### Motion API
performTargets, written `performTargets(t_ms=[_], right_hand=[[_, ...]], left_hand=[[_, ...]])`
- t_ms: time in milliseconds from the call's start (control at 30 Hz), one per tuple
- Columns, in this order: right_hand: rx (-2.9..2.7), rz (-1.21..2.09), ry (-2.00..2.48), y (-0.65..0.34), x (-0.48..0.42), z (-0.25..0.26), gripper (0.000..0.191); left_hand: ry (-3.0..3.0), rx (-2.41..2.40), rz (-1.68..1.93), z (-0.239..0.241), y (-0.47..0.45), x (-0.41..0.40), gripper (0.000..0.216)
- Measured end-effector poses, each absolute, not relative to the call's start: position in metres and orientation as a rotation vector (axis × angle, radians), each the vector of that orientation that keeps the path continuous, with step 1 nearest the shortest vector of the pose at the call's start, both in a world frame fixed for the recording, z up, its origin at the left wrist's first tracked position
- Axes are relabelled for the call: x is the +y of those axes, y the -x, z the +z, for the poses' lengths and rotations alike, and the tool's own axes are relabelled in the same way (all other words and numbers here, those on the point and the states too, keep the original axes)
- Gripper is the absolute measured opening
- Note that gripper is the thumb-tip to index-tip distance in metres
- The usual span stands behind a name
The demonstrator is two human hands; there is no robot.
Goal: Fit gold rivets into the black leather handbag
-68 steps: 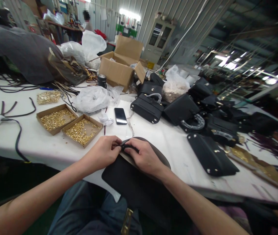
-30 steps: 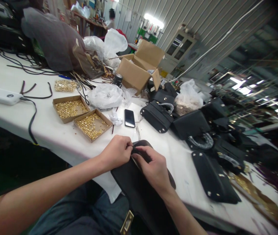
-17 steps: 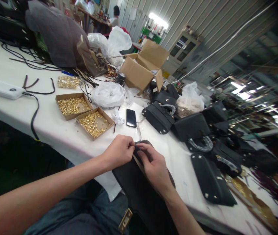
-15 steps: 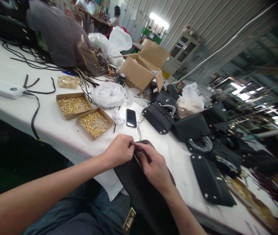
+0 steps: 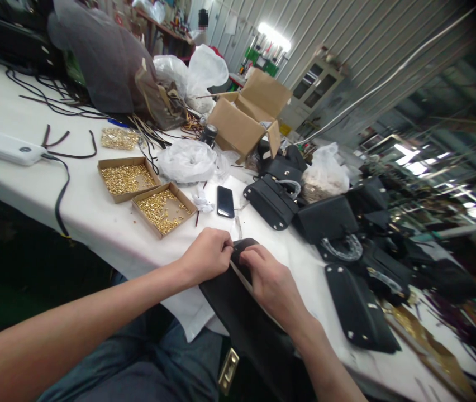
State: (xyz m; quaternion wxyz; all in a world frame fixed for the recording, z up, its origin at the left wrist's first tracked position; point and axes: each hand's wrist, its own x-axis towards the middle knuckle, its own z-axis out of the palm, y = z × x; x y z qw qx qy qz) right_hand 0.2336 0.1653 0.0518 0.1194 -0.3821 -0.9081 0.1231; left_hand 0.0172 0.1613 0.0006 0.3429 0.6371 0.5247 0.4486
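Note:
A black leather bag (image 5: 244,324) rests across my lap and the near edge of the white table (image 5: 95,215). Its gold clasp (image 5: 228,371) hangs low near my knees. My left hand (image 5: 206,255) is closed in a pinch on the top edge of the bag's rounded flap. My right hand (image 5: 271,282) presses down on the same flap beside it, fingers curled round the edge. The two hands almost touch at the fingertips.
Two shallow cardboard trays of gold rivets (image 5: 165,207) lie to the left, a phone (image 5: 225,201) just beyond my hands. Several finished black bags (image 5: 325,218) crowd the right, with an open carton (image 5: 240,120), plastic bags (image 5: 185,161), cords and a white power strip (image 5: 3,148) farther off. A person stands far back.
My view has swung left and tilted. The bag has slid lower over my lap and my right hand has shifted along the flap; both hands stay on it.

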Motion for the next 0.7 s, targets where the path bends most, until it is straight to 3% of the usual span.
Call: performTargets(t_ms=[167, 267, 367, 700], right_hand=[[-2.670, 0.274, 1.120, -0.232, 0.164, 0.062, 0.002], [-2.604, 0.218, 1.167, -0.231, 0.164, 0.060, 0.016], [-2.563, 0.243, 1.242, -0.234, 0.165, 0.056, 0.003], [-2.480, 0.539, 1.316, -0.244, 0.170, 0.051, 0.033]], left_hand=[[-1.650, 1.355, 1.185, -0.002, -0.020, 0.163, 0.016], [-1.645, 1.345, 1.190, -0.005, -0.024, 0.163, 0.016], [-1.639, 1.348, 1.192, -0.006, -0.027, 0.163, 0.016], [-1.619, 1.360, 1.174, -0.002, -0.026, 0.163, 0.016]])
